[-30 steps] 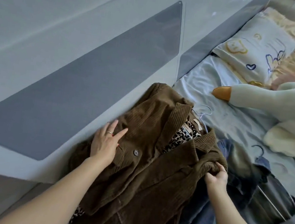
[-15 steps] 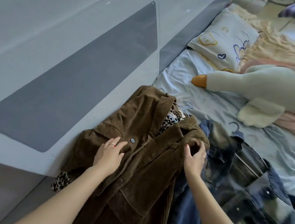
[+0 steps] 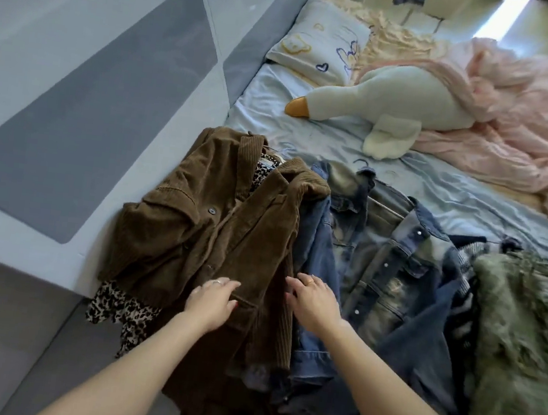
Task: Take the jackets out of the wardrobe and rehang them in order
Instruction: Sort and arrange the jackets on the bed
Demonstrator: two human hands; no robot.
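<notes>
Head view: a brown corduroy jacket (image 3: 215, 221) with a leopard-print lining lies front-up on the bed (image 3: 440, 193), at its edge beside the grey padded wall panel (image 3: 78, 135); the left hand (image 3: 212, 301) rests on the jacket's lower front with fingers extended and relaxed, gripping nothing. The right hand (image 3: 314, 302), fingers likewise loosely extended, lies at the jacket's right edge, where a faded blue denim jacket (image 3: 389, 266) adjoins it. Beyond the denim jacket lie an olive-green furry garment (image 3: 526, 335), and farther up the bed a white plush goose (image 3: 399, 102).
</notes>
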